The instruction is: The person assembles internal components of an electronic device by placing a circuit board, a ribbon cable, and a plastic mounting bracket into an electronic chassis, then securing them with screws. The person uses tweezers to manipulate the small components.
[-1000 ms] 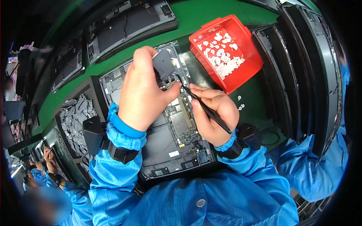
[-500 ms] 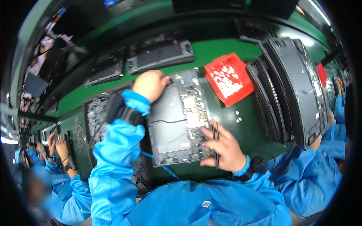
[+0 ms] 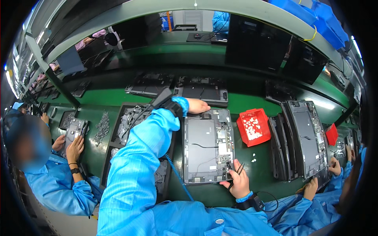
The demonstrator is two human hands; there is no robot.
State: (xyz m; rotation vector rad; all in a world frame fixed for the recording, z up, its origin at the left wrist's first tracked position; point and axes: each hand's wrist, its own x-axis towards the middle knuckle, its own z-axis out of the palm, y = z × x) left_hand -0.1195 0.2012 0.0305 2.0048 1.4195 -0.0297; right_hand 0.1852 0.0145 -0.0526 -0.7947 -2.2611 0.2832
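Observation:
On the bench before me lies an opened tablet-like device [image 3: 202,133], its grey battery plate at the left and a circuit board [image 3: 223,147] along its right side. My left hand [image 3: 198,105] holds the far edge near the top, its arm reaching across the left side; some of its fingers are hidden. At the near right corner my right hand [image 3: 239,185] has dark tweezers [image 3: 240,169] between its fingers, with the fingertips close to the board's lower end. Whether the tweezers pinch anything is too small to tell.
Right of the device stands a red bin [image 3: 241,128] with small white pieces, some loose beside it. Similar devices lean in a stack [image 3: 309,137] farther right. At left, a black tray [image 3: 114,151] holds dark parts. A blue coiled cord [image 3: 176,175] runs nearby. Co-workers sit on both sides.
My view has tilted up, showing more of the shelf and screens behind. My left hand stays at the device's far edge; my right hand keeps the tweezers near the lower right corner.

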